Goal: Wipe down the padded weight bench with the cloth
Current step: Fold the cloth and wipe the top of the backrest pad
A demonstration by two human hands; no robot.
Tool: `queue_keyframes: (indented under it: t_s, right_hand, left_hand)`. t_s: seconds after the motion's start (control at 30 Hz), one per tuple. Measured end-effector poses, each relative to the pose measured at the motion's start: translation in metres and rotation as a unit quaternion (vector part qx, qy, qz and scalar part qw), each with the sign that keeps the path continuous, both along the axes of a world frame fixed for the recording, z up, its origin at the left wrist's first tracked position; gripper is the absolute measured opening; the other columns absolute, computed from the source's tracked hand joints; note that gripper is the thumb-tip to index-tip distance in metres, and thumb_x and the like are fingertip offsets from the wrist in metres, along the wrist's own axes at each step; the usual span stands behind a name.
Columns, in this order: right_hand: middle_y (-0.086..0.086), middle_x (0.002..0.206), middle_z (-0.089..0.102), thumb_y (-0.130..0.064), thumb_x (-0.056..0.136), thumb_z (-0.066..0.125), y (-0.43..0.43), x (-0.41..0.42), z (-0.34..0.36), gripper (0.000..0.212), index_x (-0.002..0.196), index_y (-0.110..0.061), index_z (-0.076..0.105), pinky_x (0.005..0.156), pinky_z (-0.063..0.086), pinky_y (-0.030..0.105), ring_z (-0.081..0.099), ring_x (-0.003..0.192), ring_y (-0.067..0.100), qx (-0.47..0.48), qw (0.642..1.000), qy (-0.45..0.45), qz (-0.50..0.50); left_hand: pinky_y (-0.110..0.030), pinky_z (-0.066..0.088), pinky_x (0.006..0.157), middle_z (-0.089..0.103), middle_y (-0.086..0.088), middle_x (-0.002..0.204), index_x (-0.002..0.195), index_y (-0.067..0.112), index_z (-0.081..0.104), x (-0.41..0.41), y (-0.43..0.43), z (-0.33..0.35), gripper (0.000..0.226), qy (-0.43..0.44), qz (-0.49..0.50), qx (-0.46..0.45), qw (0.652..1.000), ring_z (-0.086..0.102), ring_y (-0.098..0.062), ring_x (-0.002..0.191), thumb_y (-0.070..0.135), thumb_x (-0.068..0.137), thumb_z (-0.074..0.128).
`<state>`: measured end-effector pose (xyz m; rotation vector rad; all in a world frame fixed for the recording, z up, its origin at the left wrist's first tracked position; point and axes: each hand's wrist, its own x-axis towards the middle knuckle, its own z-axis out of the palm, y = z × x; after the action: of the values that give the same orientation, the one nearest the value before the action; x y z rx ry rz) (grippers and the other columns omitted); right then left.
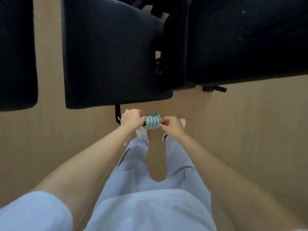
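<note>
A small teal-and-white patterned cloth (pixel 152 122) is stretched between my two hands, just in front of the near end of the black padded weight bench (pixel 110 55). My left hand (pixel 132 120) grips the cloth's left edge in a closed fist. My right hand (pixel 170 126) pinches its right edge with the fingertips. Both hands hover over the floor, clear of the bench pad, which fills the upper middle of the view.
Another black pad (pixel 16 52) stands at the far left and a large black padded piece (pixel 246 39) at the upper right. A black bench foot (pixel 117 114) pokes out under the pad near my left hand. My legs and white shoes (pixel 141 132) stand on the tan floor (pixel 250 130).
</note>
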<state>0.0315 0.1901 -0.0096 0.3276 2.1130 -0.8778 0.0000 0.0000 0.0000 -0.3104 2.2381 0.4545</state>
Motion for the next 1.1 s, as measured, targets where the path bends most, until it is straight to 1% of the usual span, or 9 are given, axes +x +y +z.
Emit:
queue_keyframes:
  t_s: [0.1, 0.23, 0.47, 0.57, 0.63, 0.77, 0.87, 1.0, 1.1]
  right_hand:
    - [0.006, 0.107, 0.072, -0.025, 0.092, 0.070, -0.015, 0.003, -0.020, 0.030, 0.119, -0.013, 0.071, 0.080, 0.049, 0.031, 0.066, 0.100, 0.024, 0.011, 1.000, -0.004, -0.003]
    - [0.009, 0.113, 0.068, -0.026, 0.089, 0.075, -0.027, 0.002, -0.031, 0.041, 0.128, -0.015, 0.067, 0.088, 0.050, 0.034, 0.065, 0.101, 0.024, 0.013, 1.000, 0.001, -0.026]
    - [-0.001, 0.095, 0.072, -0.016, 0.086, 0.078, -0.019, -0.005, -0.012, 0.022, 0.107, -0.016, 0.071, 0.094, 0.058, 0.044, 0.069, 0.092, 0.019, -0.105, 0.967, -0.059, -0.225]
    - [-0.007, 0.090, 0.069, -0.017, 0.087, 0.078, -0.009, -0.002, 0.016, 0.009, 0.086, -0.019, 0.069, 0.084, 0.055, 0.032, 0.064, 0.083, 0.010, -0.131, 0.952, -0.039, -0.273]
    - [-0.008, 0.089, 0.068, -0.010, 0.088, 0.074, -0.001, -0.001, 0.043, 0.010, 0.087, -0.018, 0.068, 0.078, 0.051, 0.020, 0.062, 0.081, 0.004, -0.127, 0.953, 0.006, -0.275]
    - [-0.004, 0.121, 0.063, -0.001, 0.084, 0.071, 0.017, -0.006, 0.096, 0.045, 0.126, -0.016, 0.064, 0.093, 0.047, 0.014, 0.058, 0.107, 0.001, -0.118, 0.968, 0.158, -0.153]
    - [-0.001, 0.137, 0.055, -0.002, 0.082, 0.074, 0.029, -0.015, 0.125, 0.058, 0.136, -0.018, 0.061, 0.107, 0.035, 0.023, 0.047, 0.127, 0.016, -0.077, 0.969, 0.235, -0.010]
    - [-0.005, 0.129, 0.061, -0.017, 0.087, 0.077, 0.049, -0.028, 0.164, 0.027, 0.113, -0.017, 0.071, 0.103, 0.036, 0.031, 0.036, 0.121, 0.018, -0.028, 0.968, 0.238, 0.067]
    - [-0.010, 0.092, 0.062, -0.024, 0.082, 0.081, 0.067, -0.030, 0.187, 0.015, 0.085, -0.021, 0.067, 0.083, 0.041, 0.035, 0.042, 0.100, 0.017, -0.020, 0.964, 0.259, 0.058]
  left_hand:
    - [-0.041, 0.046, 0.081, 0.073, -0.011, 0.097, 0.086, 0.013, 0.070, -0.001, -0.002, -0.026, 0.045, -0.057, -0.042, -0.025, 0.997, 0.055, -0.035, 0.116, 0.051, 0.097, 0.049]
    - [-0.038, 0.053, 0.080, 0.075, -0.001, 0.086, 0.094, 0.025, 0.076, 0.000, 0.006, -0.040, 0.031, -0.055, -0.024, 0.015, 0.998, 0.070, -0.027, 0.090, 0.051, 0.094, 0.059]
    - [-0.038, 0.060, 0.084, 0.078, 0.005, 0.091, 0.089, 0.023, 0.080, -0.005, 0.016, -0.018, 0.017, 0.012, 0.141, 0.150, 0.978, 0.071, -0.013, 0.090, 0.039, 0.084, 0.081]
    - [-0.039, 0.061, 0.083, 0.075, 0.006, 0.086, 0.088, 0.022, 0.077, -0.005, 0.016, 0.002, 0.013, 0.047, 0.150, 0.202, 0.967, 0.071, -0.012, 0.086, 0.031, 0.082, 0.085]
    - [-0.042, 0.061, 0.083, 0.075, 0.006, 0.085, 0.087, 0.024, 0.077, -0.005, 0.017, 0.022, 0.010, 0.071, 0.134, 0.228, 0.962, 0.071, -0.013, 0.083, 0.025, 0.082, 0.085]
    - [-0.046, 0.057, 0.083, 0.069, 0.004, 0.087, 0.098, 0.026, 0.080, -0.008, 0.021, 0.069, 0.014, 0.112, 0.052, 0.276, 0.953, 0.066, -0.021, 0.084, 0.017, 0.087, 0.080]
    - [-0.039, 0.052, 0.081, 0.058, 0.005, 0.087, 0.111, 0.026, 0.079, -0.014, 0.027, 0.108, 0.021, 0.158, -0.039, 0.307, 0.938, 0.058, -0.018, 0.086, 0.016, 0.094, 0.072]
    - [-0.033, 0.054, 0.082, 0.061, 0.004, 0.098, 0.110, 0.024, 0.077, -0.020, 0.037, 0.156, 0.019, 0.203, -0.101, 0.336, 0.914, 0.062, -0.017, 0.092, 0.014, 0.098, 0.066]
    - [-0.038, 0.056, 0.080, 0.061, 0.007, 0.105, 0.110, 0.023, 0.069, -0.021, 0.049, 0.179, 0.019, 0.207, -0.120, 0.342, 0.909, 0.065, -0.016, 0.094, 0.010, 0.100, 0.059]
